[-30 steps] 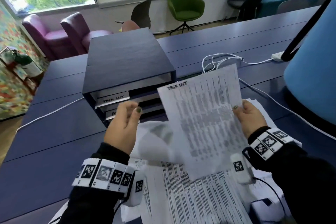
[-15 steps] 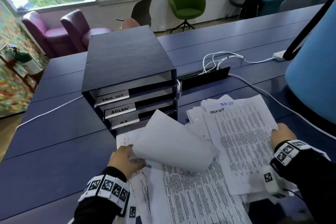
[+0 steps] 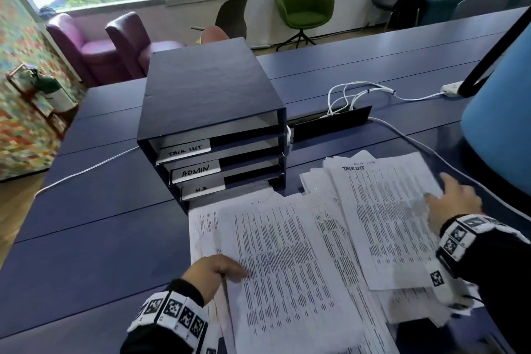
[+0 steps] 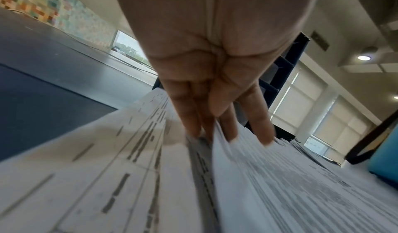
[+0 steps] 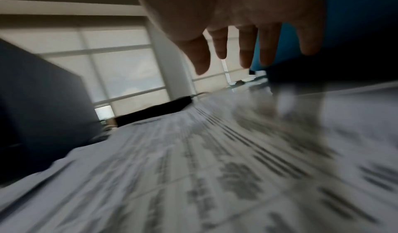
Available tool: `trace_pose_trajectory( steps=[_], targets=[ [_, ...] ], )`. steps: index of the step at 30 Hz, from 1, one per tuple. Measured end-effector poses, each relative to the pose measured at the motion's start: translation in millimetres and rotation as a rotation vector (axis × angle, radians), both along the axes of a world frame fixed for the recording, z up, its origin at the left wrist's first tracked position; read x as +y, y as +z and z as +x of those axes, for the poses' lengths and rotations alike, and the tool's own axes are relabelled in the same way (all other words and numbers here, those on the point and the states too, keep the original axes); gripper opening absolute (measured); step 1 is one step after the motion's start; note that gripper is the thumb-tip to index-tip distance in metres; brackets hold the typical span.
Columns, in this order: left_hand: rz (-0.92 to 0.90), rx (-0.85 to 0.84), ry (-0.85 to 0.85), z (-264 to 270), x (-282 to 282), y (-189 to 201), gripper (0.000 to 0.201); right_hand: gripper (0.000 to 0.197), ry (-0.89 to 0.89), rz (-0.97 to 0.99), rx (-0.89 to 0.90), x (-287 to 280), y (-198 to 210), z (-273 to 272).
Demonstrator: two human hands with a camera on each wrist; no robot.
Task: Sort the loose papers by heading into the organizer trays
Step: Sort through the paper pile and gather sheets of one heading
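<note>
Daylight from wide windows with pale roller blinds falls on a long dark-blue plank counter (image 3: 94, 238) that fills most of the head view; behind it stand two plum armchairs (image 3: 86, 49), a green swivel chair (image 3: 303, 3) and teal and charcoal seats. At the right edge rises a big light-blue lamp shade (image 3: 500, 135) on a black arm.

Near the middle of the counter sits a dark navy box organizer with three open trays (image 3: 212, 106), their white tags hand-lettered "TASK LIST", "ADMIN" and a third that is hard to read. White cables (image 3: 359, 95) loop into a black flip-up socket hatch (image 3: 330, 123) just beside it.

In front of the organizer the loose white printed papers (image 3: 287, 253) lie spread on the counter, none in a tray. A smaller overlapping stack to the right is topped by a sheet headed "TASK LIST" (image 3: 385, 218).

The left hand (image 3: 214, 269) rests on the left edge of the main pile; only the left wrist view shows its straight fingers (image 4: 228, 126) parted around a sheet's edge, some above and some below. The right hand (image 3: 452, 201) sits at the right edge of the headed sheet; the blurred right wrist view shows its fingers (image 5: 245, 49) spread and straight, held just above the paper.
</note>
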State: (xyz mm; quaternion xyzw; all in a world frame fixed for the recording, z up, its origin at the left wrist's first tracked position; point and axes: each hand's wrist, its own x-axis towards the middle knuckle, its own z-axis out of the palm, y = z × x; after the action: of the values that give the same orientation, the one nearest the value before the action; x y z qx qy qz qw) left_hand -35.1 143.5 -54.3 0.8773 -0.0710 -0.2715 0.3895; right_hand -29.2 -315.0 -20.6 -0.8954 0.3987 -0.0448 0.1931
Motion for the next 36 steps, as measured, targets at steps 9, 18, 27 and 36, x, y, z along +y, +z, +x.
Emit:
trace_pose_trajectory(
  steps=[9,18,27,36],
  targets=[
    [0.144,-0.017,0.565,12.8,11.6,-6.9,0.073,0.055,0.529,0.121,0.045,101.5,-5.3,-3.2],
    [-0.128,0.034,0.362,-1.5,-6.5,5.3,0.019,0.085,0.874,0.256,0.105,164.7,1.1,-12.5],
    [-0.284,0.055,0.012,-5.4,-7.4,38.2,0.044,0.084,1.085,0.043,-0.02,189.8,36.9,5.9],
    [-0.211,0.019,-0.02,-3.0,-5.8,48.1,0.025,0.042,1.166,0.029,0.222,186.8,38.3,17.2]
  ],
)
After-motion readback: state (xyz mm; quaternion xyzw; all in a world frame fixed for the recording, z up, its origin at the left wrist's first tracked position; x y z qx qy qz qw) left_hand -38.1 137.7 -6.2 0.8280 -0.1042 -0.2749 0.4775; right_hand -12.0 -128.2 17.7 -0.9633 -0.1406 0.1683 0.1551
